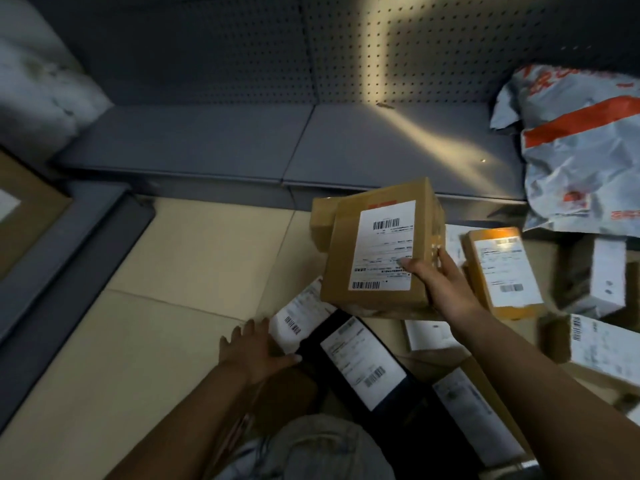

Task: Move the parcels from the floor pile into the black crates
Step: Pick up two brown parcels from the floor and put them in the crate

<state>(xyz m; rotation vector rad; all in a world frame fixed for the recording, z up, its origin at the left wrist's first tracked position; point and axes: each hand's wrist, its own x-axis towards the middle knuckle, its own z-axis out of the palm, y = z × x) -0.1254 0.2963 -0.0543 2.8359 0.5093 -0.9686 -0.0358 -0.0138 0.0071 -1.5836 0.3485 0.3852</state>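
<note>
Lifting a brown carton off the parcel pile

My right hand [437, 276] grips the lower right corner of a brown cardboard box [381, 247], thumb on its white shipping label [384, 245], holding it tilted above the pile. My left hand [258, 346] lies spread on a flat parcel [300, 318] just beside a black parcel [360, 367]. An orange-edged box [502, 271] lies to the right, and a grey and orange mailer bag [578, 150] sits on the low grey shelf [242, 140].

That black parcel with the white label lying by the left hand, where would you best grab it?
Probably across its long edges near the upper end, coming from above. The black parcel lies flat and long on the floor, its far end by the left hand, while other parcels crowd its right side, so a top-down grip across the narrow width looks easiest.
</note>
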